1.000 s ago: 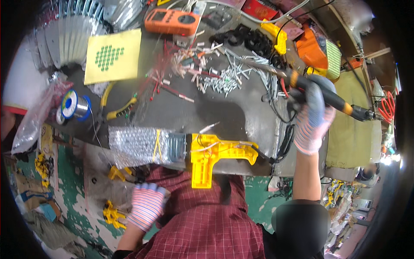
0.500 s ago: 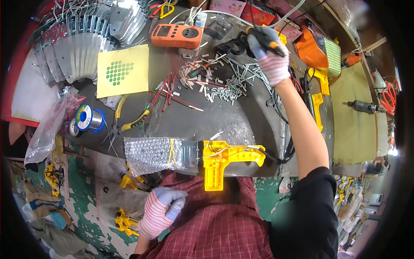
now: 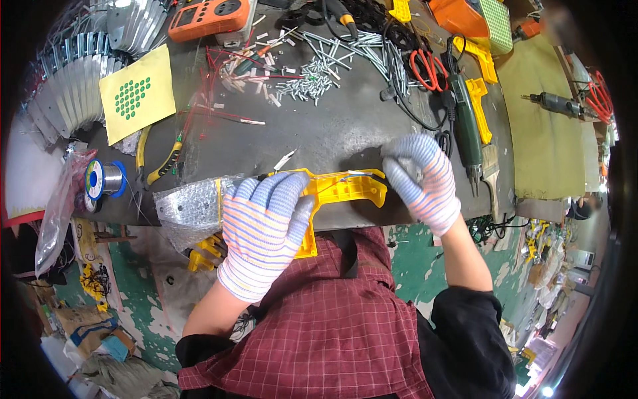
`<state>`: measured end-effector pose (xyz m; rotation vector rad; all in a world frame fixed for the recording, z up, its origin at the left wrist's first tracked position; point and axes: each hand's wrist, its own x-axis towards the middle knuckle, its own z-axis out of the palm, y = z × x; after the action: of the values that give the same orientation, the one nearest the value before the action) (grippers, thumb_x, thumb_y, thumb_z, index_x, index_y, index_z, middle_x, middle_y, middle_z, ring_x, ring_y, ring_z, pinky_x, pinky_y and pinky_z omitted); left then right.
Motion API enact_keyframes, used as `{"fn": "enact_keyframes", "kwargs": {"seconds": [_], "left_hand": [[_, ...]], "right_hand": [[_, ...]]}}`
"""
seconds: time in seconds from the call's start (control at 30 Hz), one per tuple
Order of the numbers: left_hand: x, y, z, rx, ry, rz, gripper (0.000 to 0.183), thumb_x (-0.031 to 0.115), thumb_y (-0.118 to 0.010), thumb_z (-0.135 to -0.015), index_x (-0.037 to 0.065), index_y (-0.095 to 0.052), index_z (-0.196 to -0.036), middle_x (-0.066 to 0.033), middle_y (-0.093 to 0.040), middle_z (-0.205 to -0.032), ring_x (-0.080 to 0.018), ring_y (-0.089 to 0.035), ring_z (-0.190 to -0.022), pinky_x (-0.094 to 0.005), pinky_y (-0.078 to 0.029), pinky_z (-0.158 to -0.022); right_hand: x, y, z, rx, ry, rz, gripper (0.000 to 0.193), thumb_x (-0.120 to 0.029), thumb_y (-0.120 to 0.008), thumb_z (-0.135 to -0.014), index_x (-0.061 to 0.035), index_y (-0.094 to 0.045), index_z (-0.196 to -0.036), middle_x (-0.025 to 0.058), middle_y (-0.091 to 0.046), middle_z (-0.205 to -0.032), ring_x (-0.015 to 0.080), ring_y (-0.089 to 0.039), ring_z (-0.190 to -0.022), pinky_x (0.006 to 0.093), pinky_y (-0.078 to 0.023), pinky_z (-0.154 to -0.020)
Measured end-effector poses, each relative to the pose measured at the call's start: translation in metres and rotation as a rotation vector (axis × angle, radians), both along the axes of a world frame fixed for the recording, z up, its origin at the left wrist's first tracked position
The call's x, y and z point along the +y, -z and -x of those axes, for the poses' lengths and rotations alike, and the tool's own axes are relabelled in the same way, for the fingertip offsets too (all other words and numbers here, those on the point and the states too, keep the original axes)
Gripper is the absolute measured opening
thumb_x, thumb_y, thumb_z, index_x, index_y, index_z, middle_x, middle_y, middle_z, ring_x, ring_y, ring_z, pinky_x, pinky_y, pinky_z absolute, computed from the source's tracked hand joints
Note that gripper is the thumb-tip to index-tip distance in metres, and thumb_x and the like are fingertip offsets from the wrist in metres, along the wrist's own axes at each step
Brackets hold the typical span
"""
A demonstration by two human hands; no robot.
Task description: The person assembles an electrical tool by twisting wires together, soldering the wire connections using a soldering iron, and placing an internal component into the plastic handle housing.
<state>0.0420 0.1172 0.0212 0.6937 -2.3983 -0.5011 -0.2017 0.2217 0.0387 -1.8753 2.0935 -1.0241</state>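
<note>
A yellow plastic pistol-shaped casing half lies at the table's front edge, its inside up with thin wires in it. My left hand is closed around its left part, thumb on the near side. A bubble-wrapped metal blade piece extends to the left from under that hand. Beside the casing's right end, my right hand has its fingers curled toward the thumb; whatever they hold is hidden. A dark piece shows at the casing's end by the right thumb. Both hands wear striped knitted gloves.
Behind lie loose screws, red wires, pliers and a solder spool. A yellow-and-black tool handle lies at the back. On the right are a dark green power tool, a brush and yellow casing parts.
My right hand has let go of the yellow-and-black handled tool at the back and come down to the casing's right end. My left hand has risen from my lap onto the casing. The view has shifted.
</note>
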Motion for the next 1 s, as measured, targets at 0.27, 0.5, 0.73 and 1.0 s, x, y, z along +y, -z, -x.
{"fn": "enact_keyframes", "kwargs": {"seconds": [0.27, 0.5, 0.73, 1.0], "left_hand": [[-0.002, -0.003, 0.009, -0.055, -0.043, 0.010, 0.015, 0.004, -0.069, -0.076, 0.005, -0.066, -0.091, -0.0128, -0.067, -0.089, -0.0329, -0.061, -0.080, -0.0417, -0.047, -0.073], [0.006, 0.021, 0.005, 0.139, -0.112, -0.023, 0.019, 0.006, -0.071, -0.076, 0.009, -0.065, -0.094, -0.0103, -0.064, -0.089, -0.0305, -0.061, -0.084, -0.0426, -0.047, -0.077], [0.003, 0.023, 0.004, 0.216, -0.072, -0.038, 0.022, 0.004, -0.072, -0.074, 0.010, -0.065, -0.094, -0.0091, -0.065, -0.090, -0.0299, -0.061, -0.084, -0.0420, -0.046, -0.076], [0.002, 0.027, 0.002, 0.230, -0.055, -0.043, 0.021, 0.005, -0.072, -0.073, 0.009, -0.064, -0.091, -0.0089, -0.065, -0.090, -0.0299, -0.060, -0.084, -0.0421, -0.046, -0.076]], "right_hand": [[-0.015, 0.008, -0.007, 0.024, -0.106, -0.106, 0.018, -0.026, -0.064, -0.084, -0.0091, -0.069, -0.089, 0.0115, -0.064, -0.086, 0.0338, -0.060, -0.083, 0.0427, -0.047, -0.076], [-0.012, 0.003, -0.015, 0.113, -0.207, -0.099, 0.019, -0.025, -0.065, -0.082, -0.0072, -0.069, -0.085, 0.0133, -0.063, -0.083, 0.0345, -0.060, -0.084, 0.0427, -0.047, -0.079], [-0.023, -0.012, -0.010, 0.148, -0.198, -0.355, 0.023, -0.032, -0.063, -0.084, -0.0109, -0.072, -0.083, 0.0155, -0.061, -0.078, 0.0358, -0.057, -0.078, 0.0438, -0.044, -0.073], [-0.025, -0.011, -0.013, 0.021, -0.264, -0.437, 0.024, -0.035, -0.069, -0.079, -0.0114, -0.074, -0.080, 0.0141, -0.062, -0.079, 0.0347, -0.058, -0.079, 0.0434, -0.046, -0.072]]}}
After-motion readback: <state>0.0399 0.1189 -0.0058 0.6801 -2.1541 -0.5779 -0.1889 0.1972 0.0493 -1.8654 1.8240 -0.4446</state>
